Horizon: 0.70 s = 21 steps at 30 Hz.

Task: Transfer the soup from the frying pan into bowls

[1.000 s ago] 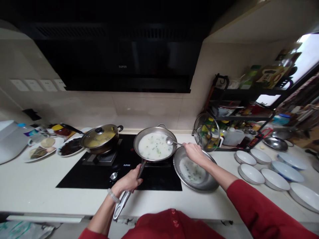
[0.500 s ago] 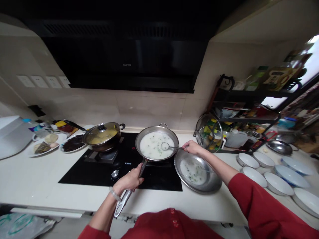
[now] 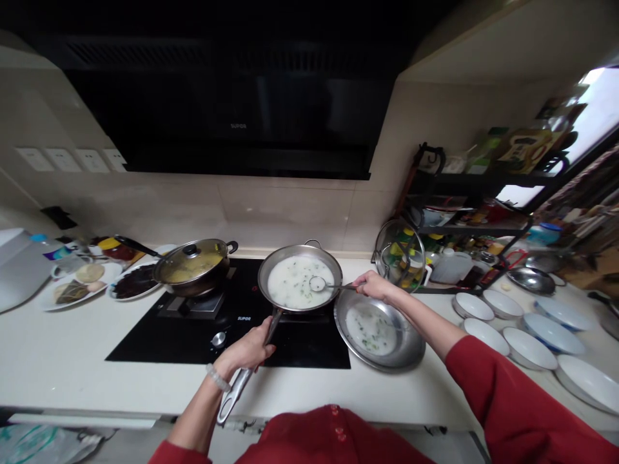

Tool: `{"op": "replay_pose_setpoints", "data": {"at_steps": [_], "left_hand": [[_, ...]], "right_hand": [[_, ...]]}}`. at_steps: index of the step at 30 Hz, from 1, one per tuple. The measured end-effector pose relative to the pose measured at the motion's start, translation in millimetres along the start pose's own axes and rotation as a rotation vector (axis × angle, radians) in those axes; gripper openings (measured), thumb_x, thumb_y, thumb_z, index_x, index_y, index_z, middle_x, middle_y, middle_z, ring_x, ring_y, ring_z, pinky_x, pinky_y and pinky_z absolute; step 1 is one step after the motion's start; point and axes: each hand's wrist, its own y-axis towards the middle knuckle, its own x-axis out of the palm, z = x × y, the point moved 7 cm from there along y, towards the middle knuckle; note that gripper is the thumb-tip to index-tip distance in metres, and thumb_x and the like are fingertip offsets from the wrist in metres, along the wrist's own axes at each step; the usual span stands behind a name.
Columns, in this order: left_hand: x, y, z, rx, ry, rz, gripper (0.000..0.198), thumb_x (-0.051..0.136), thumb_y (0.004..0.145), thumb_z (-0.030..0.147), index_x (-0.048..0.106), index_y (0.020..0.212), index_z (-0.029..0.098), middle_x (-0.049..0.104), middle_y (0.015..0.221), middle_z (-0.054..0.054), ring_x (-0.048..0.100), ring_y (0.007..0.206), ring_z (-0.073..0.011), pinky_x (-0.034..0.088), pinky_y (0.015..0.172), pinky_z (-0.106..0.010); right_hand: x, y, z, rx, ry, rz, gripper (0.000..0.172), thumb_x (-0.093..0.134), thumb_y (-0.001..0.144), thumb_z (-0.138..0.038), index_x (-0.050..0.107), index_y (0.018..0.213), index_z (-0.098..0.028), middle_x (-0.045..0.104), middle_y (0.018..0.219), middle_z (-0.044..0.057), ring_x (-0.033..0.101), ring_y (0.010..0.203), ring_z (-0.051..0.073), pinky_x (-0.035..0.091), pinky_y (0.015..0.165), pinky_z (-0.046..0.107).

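Note:
A steel pan (image 3: 271,263) full of white soup with green flecks sits on the black cooktop (image 3: 193,335). My left hand (image 3: 249,351) is closed round the pan's long handle at the counter's front. My right hand (image 3: 374,285) grips a metal ladle (image 3: 319,283) whose bowl is dipped in the soup near the pan's right side. Just right of the pan stands a wide steel bowl (image 3: 411,351) with a little of the same soup in it.
A lidded pot (image 3: 193,265) of yellow food occupies the left burner. Plates of food (image 3: 77,290) lie at far left. Several white bowls (image 3: 527,348) line the counter at right, behind them a glass lid (image 3: 401,254) and a black rack (image 3: 474,225) of bottles.
The ladle was held above the pan's right rim a second ago; it has dropped into the soup and stays there. My left hand keeps its grip on the handle.

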Motion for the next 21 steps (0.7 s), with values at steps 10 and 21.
{"op": "replay_pose_setpoints", "data": {"at_steps": [10, 21], "left_hand": [[0.1, 0, -3, -0.034, -0.007, 0.015, 0.081, 0.051, 0.077, 0.023, 0.016, 0.149, 0.009, 0.064, 0.086, -0.009, 0.057, 0.05, -0.0151, 0.044, 0.045, -0.024], [2.9, 2, -7, -0.022, -0.075, 0.008, 0.084, 0.052, 0.078, 0.024, 0.012, 0.15, 0.008, 0.062, 0.091, -0.011, 0.054, 0.046, -0.0135, 0.043, 0.04, -0.025]], "right_hand": [[-23, -17, 8, -0.006, 0.115, -0.017, 0.027, 0.061, 0.062, -0.01, 0.075, 0.085, -0.011, 0.061, 0.053, 0.0, 0.047, 0.049, 0.009, 0.036, 0.048, 0.019], [-55, -75, 91, 0.079, 0.193, 0.021, 0.04, 0.056, 0.066, -0.021, 0.073, 0.1, -0.008, 0.058, 0.051, -0.001, 0.047, 0.049, 0.011, 0.035, 0.048, 0.022]]}}
